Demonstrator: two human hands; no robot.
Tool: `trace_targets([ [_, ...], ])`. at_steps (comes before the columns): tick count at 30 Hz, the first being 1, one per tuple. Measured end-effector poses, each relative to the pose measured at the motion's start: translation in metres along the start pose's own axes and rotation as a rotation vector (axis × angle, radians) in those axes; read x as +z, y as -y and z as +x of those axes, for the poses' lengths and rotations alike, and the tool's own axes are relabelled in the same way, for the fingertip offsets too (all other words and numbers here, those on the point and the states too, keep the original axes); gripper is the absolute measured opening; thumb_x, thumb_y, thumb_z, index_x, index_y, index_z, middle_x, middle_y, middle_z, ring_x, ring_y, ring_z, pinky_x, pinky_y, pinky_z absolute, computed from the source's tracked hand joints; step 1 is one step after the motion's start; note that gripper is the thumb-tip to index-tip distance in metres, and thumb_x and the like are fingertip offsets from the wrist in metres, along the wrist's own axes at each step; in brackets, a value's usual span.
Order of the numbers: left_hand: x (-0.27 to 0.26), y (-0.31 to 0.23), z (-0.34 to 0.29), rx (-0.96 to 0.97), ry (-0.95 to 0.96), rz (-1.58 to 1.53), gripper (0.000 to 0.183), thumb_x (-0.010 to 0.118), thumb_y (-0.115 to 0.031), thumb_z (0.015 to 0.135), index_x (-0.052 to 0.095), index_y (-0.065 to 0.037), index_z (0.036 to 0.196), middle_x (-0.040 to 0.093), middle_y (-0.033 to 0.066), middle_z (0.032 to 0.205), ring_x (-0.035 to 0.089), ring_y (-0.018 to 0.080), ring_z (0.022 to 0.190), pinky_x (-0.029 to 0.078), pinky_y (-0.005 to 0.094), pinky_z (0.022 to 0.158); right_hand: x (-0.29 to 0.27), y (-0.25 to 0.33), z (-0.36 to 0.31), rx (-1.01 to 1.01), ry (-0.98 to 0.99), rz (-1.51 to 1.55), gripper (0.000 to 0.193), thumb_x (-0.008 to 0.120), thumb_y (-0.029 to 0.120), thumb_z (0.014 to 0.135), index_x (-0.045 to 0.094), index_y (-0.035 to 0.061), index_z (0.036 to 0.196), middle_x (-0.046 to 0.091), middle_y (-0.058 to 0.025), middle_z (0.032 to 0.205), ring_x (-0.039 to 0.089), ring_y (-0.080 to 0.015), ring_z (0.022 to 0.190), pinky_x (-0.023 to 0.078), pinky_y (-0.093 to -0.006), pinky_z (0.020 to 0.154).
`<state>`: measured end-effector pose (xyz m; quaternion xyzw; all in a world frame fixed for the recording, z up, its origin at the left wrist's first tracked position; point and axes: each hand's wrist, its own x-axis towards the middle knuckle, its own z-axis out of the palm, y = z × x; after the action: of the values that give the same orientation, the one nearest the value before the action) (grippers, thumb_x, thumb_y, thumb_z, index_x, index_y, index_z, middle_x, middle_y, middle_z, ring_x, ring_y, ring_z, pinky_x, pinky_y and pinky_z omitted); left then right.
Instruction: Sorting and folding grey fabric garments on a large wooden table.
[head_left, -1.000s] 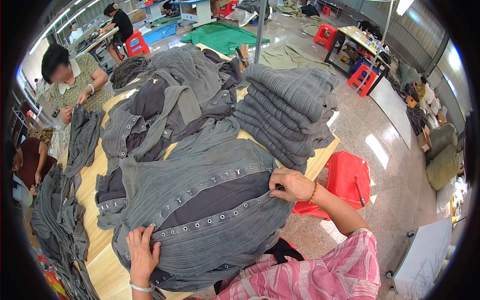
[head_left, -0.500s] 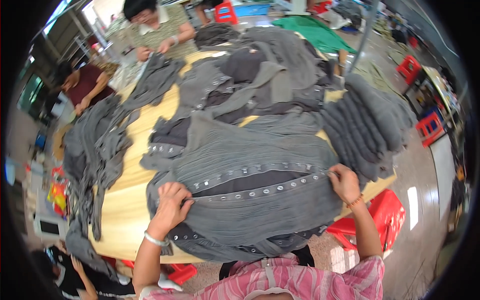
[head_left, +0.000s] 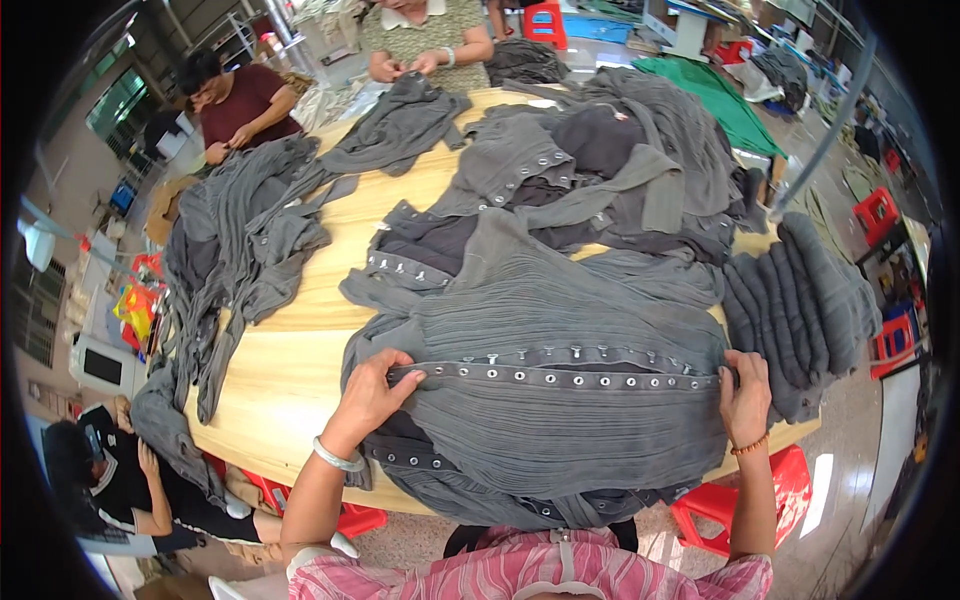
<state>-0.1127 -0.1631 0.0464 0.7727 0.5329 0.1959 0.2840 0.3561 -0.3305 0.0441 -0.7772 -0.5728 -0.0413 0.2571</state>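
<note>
Bare worktop point(head_left: 290, 370) shows only lower left; garment piles point(head_left: 600, 170) crowd the rest. Both hands' grips, left hand point(head_left: 372, 385) and right hand point(head_left: 745, 395), pinch the snap band point(head_left: 560, 377).

The near hem of the grey pleated garment point(head_left: 560, 420) drops over the near edge of the wooden table point(head_left: 290, 370) and out of sight. The left hand point(head_left: 372, 392) has its thumb tucked under the snap-stud band point(head_left: 560, 377), and the right hand point(head_left: 745, 395) hides that band's far end. Beyond the table, the person in the patterned top point(head_left: 425, 30) is cut off at the picture's top.
</note>
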Motion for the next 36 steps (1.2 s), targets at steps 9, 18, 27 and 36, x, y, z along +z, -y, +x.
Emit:
trace_targets([
  [9,0.008,0.020,-0.040,-0.023,-0.019,-0.098,0.017,0.071,-0.011,0.086,0.067,0.003,0.095,0.066,0.0174,0.087,0.064,0.0274,0.074,0.049,0.0348,0.066,0.041,0.141,0.045,-0.534,0.186,0.421,0.016,0.071,0.004,0.082,0.067,0.0057,0.098,0.067,-0.0096,0.093,0.064,-0.0305,0.089,0.053,-0.0389,0.078],
  [18,0.032,0.033,-0.045,-0.191,-0.178,-0.649,0.016,0.074,-0.004,0.087,0.065,-0.002,0.100,0.063,-0.0030,0.081,0.049,0.0021,0.062,0.042,0.0190,0.056,0.142,0.286,0.023,-0.669,0.587,0.800,0.035,0.063,0.015,0.091,0.059,0.0091,0.125,0.061,-0.0116,0.119,0.067,-0.0359,0.093,0.056,-0.0461,0.077],
  [27,0.017,0.062,-0.033,-0.633,-0.089,-0.951,0.024,0.063,-0.023,0.098,0.060,-0.001,0.108,0.069,0.0084,0.084,0.062,0.0097,0.059,0.050,0.0227,0.049,0.172,0.292,0.011,-0.751,0.537,0.556,0.016,0.061,0.011,0.090,0.065,0.0065,0.105,0.058,-0.0102,0.095,0.066,-0.0309,0.084,0.054,-0.0430,0.068],
  [36,0.030,0.078,0.004,-0.231,-0.209,-0.559,0.019,0.071,-0.012,0.088,0.055,-0.006,0.080,0.048,-0.0062,0.065,0.041,0.0031,0.060,0.035,0.0237,0.052,0.171,0.291,0.012,-0.754,0.444,0.619,0.015,0.064,0.014,0.090,0.067,0.0099,0.104,0.059,-0.0075,0.093,0.066,-0.0290,0.084,0.055,-0.0404,0.069],
])
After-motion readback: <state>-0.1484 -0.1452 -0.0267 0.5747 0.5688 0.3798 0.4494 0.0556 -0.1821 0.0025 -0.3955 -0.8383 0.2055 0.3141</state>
